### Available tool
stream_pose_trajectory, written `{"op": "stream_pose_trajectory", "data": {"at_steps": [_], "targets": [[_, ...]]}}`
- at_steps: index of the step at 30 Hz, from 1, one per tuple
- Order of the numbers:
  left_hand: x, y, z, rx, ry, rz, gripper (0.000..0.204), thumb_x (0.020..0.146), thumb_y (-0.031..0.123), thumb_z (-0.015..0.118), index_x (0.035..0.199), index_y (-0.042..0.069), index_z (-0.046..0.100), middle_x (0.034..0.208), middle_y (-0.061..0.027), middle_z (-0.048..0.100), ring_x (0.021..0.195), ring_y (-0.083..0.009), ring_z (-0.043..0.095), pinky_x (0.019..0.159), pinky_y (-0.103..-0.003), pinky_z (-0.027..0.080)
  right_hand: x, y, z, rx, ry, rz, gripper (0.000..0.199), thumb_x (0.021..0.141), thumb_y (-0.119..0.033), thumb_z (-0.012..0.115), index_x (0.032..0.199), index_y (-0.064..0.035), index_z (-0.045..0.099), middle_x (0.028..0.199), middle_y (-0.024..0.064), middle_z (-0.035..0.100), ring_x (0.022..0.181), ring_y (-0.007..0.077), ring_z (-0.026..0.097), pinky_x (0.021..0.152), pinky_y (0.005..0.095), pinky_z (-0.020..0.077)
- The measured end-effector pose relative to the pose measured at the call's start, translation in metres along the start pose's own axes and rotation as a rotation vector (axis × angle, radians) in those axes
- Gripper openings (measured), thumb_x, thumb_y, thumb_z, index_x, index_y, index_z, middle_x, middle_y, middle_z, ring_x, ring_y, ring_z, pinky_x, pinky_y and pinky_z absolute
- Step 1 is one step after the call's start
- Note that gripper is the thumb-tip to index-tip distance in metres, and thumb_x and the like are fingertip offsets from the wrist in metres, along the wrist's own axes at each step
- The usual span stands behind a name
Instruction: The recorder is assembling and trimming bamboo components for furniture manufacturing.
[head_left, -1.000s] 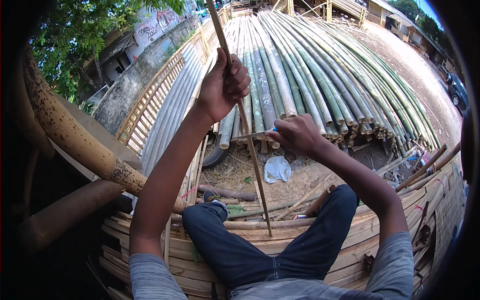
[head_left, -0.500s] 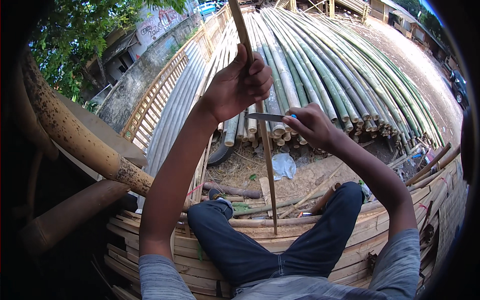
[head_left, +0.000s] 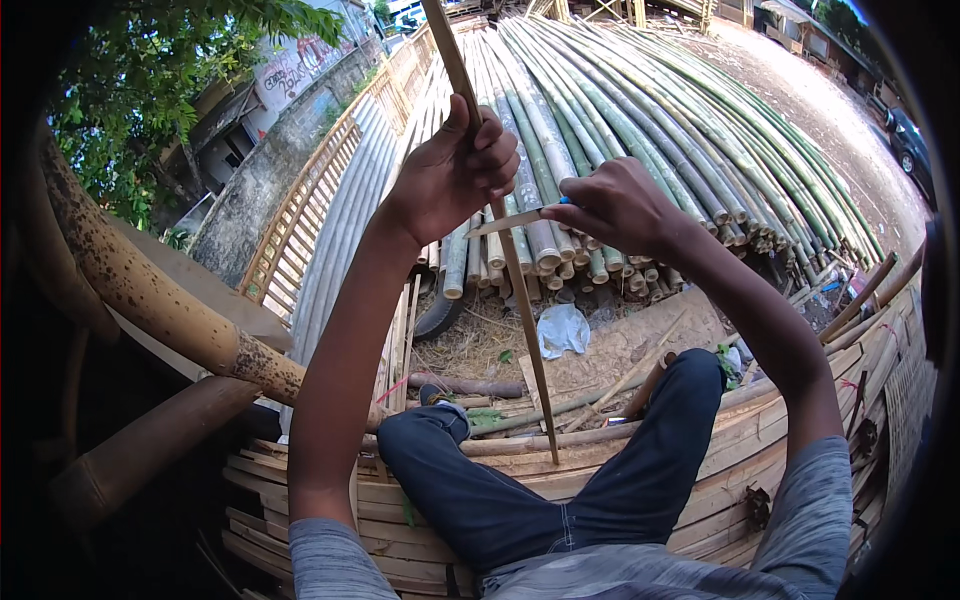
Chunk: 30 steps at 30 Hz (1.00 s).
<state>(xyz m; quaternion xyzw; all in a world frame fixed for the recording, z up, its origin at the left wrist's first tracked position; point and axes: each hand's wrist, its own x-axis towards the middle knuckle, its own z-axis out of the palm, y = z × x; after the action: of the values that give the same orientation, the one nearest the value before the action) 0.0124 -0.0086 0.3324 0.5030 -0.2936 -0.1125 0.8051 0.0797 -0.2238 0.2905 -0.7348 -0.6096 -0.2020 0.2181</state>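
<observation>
My left hand (head_left: 455, 170) grips a long thin bamboo strip (head_left: 520, 300) that stands nearly upright, its lower end resting on the curved bamboo slats (head_left: 700, 470) between my legs. My right hand (head_left: 620, 205) holds a knife (head_left: 505, 222) with a blue handle end. The blade points left and meets the strip just below my left hand. I sit on the bamboo structure with both knees bent, in dark trousers.
A large stack of long green bamboo poles (head_left: 640, 120) stretches away ahead. A thick spotted bamboo pole (head_left: 150, 300) crosses at the left. A white plastic bag (head_left: 562, 330) and scraps lie on the ground below. A wall and trees stand at the upper left.
Both hands have risen and shifted right along the strip. The knife blade now lies against the strip just below my left hand.
</observation>
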Motion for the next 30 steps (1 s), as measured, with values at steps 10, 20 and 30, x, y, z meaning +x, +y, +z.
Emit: {"op": "stream_pose_trajectory", "data": {"at_steps": [10, 20, 30], "targets": [[0.000, -0.002, 0.008, -0.012, 0.022, 0.019, 0.045, 0.098, 0.051, 0.035, 0.078, 0.011, 0.039, 0.064, 0.0038, 0.026, 0.058, -0.0098, 0.030, 0.056, -0.025, 0.032, -0.021, -0.016, 0.024, 0.042, -0.050, 0.059, 0.051, 0.094, -0.044, 0.053, 0.058, -0.0070, 0.051, 0.045, 0.0107, 0.041, 0.040, 0.0309, 0.043, 0.045, 0.0437, 0.0352], [-0.009, -0.002, 0.001, -0.051, 0.026, 0.046, 0.044, 0.099, 0.049, 0.035, 0.077, 0.011, 0.037, 0.064, 0.0035, 0.024, 0.057, -0.0097, 0.028, 0.054, -0.025, 0.029, -0.036, -0.033, 0.062, 0.065, 0.025, 0.064, 0.043, 0.092, -0.041, 0.055, 0.062, -0.0101, 0.049, 0.044, 0.0100, 0.042, 0.041, 0.0316, 0.048, 0.043, 0.0435, 0.0344], [-0.006, -0.008, -0.008, -0.211, 0.132, 0.096, 0.049, 0.098, 0.056, 0.035, 0.068, 0.018, 0.035, 0.055, 0.0078, 0.019, 0.047, -0.0064, 0.018, 0.041, -0.024, 0.016, -0.150, -0.047, 0.147, 0.030, -0.382, 0.003, 0.044, 0.091, -0.046, 0.053, 0.066, -0.0096, 0.051, 0.051, 0.0099, 0.053, 0.045, 0.0316, 0.056, 0.041, 0.0423, 0.0399]]}}
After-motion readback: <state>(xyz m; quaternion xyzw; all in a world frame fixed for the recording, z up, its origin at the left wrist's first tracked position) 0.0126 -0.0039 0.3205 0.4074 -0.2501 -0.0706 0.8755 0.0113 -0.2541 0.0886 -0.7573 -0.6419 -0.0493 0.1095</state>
